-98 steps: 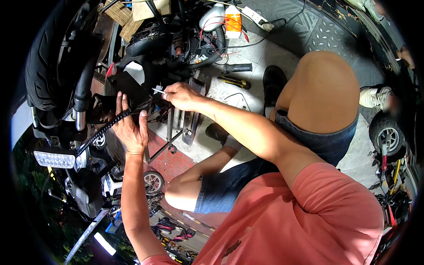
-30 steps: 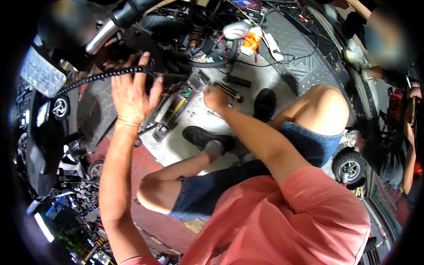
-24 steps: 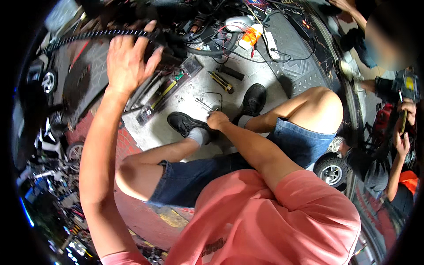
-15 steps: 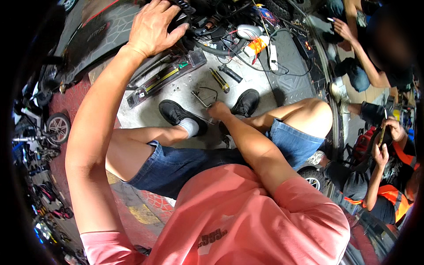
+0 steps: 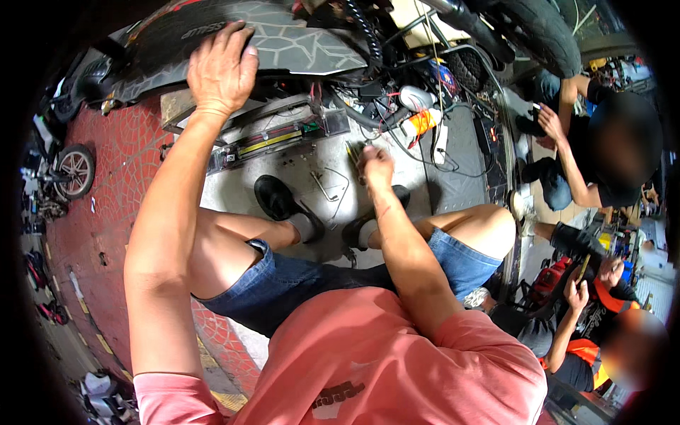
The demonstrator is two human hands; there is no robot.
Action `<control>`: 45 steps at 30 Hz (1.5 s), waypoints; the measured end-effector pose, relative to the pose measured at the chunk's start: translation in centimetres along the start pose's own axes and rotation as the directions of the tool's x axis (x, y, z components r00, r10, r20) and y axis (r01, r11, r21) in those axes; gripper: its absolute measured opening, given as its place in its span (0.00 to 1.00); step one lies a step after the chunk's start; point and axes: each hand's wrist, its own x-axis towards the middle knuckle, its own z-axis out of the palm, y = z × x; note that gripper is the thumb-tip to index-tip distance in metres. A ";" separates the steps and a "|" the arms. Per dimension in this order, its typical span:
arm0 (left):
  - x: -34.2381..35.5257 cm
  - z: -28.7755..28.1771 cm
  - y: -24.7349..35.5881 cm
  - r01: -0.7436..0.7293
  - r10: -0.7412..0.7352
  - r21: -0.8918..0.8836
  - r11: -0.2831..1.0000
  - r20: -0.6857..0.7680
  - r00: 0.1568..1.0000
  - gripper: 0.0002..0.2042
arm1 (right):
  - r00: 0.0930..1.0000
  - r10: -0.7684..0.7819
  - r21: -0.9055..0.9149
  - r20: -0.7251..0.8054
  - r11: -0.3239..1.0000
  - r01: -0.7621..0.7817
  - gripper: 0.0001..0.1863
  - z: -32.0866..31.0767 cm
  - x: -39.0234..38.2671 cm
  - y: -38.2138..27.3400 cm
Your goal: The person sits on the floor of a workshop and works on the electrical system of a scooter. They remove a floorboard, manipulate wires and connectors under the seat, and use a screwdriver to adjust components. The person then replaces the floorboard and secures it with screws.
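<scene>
My left hand (image 5: 223, 71) rests open, fingers stretched, on the black scooter panel (image 5: 283, 42) with its pale cracked-line pattern. Low over the floor, my right hand (image 5: 377, 168) has its fingers curled at the yellow-and-black tool (image 5: 350, 151). Blur and the hand itself hide most of that tool and whatever the fingers hold. An L-shaped metal wrench (image 5: 324, 185) lies to the left of my right hand, beside a thin bent dark wire (image 5: 346, 190). Behind them is a long tray-like frame (image 5: 273, 144) with a yellow strip.
Cables, a silver rounded part (image 5: 416, 98), an orange-and-white bottle (image 5: 421, 123) and a white power strip (image 5: 440, 144) lie beyond my right hand. A tyre (image 5: 538, 35) stands far right. Two people crouch or sit at the right, one holding a phone (image 5: 584, 268). Scooters (image 5: 74, 170) stand left.
My right hand has moved forward and right, away from the L-shaped wrench to the yellow-and-black tool. My left hand has shifted left onto the patterned panel. The view has tilted toward the scooter.
</scene>
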 end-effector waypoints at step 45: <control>0.4 -8.3 0.4 0.066 0.032 -0.163 0.985 0.533 0.846 0.28 | 0.691 0.034 -0.689 0.722 0.130 0.713 0.27 -2.8 -1.8 -17.5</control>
